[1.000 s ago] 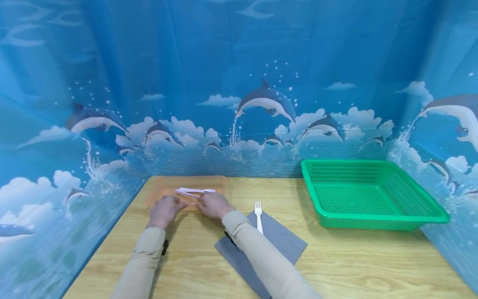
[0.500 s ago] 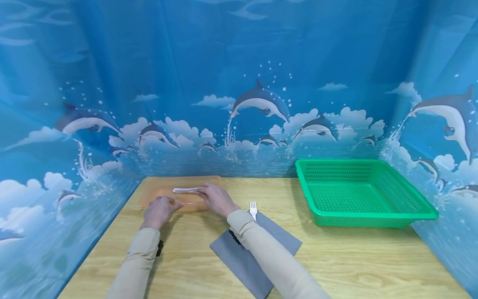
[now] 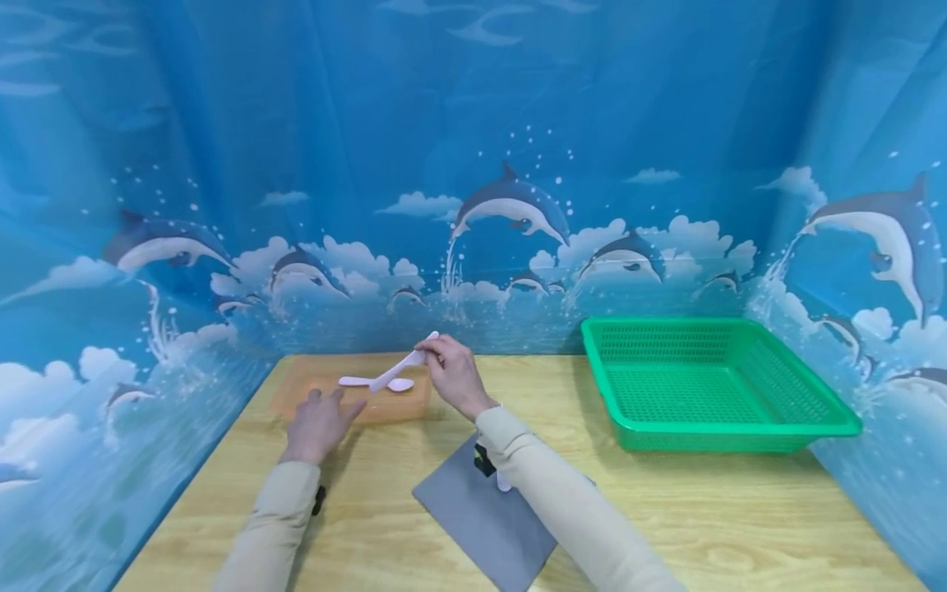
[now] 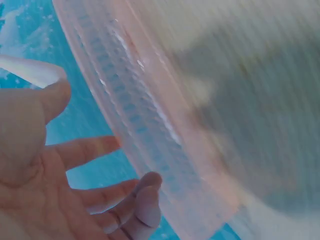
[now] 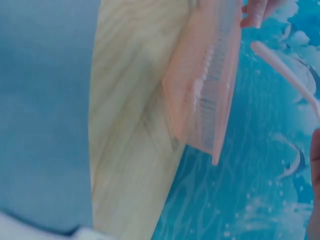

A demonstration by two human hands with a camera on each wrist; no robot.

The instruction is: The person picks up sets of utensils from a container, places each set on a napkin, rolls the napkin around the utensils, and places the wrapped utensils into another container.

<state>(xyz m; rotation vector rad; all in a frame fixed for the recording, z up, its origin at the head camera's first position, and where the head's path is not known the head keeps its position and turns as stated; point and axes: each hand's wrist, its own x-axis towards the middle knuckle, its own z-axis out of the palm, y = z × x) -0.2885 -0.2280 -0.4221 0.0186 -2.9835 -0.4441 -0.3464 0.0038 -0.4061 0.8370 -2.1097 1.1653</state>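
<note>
In the head view my right hand (image 3: 455,378) pinches a slim white plastic utensil (image 3: 395,372) above a translucent orange tray (image 3: 296,395). Its far end slants down to the left; the fingers cover part of the other end, so I cannot tell its kind. A white spoon (image 3: 400,385) lies in the tray behind it, bowl to the right. My left hand (image 3: 318,427), fingers spread, is at the tray's near left side; the left wrist view shows its fingertips (image 4: 112,144) right by the rim. The right wrist view catches the utensil's slender end (image 5: 280,67).
A grey cloth (image 3: 473,510) lies on the wooden table (image 3: 370,510) under my right forearm. On it a white fork's handle end (image 3: 504,483) peeks out beside the sleeve. A green perforated basket (image 3: 725,427) stands at the right. A dolphin-print curtain (image 3: 414,164) rises behind the table.
My right hand has lifted one utensil up and to the right, revealing the spoon in the tray. My left fingers have spread out. The right sleeve now covers most of the fork.
</note>
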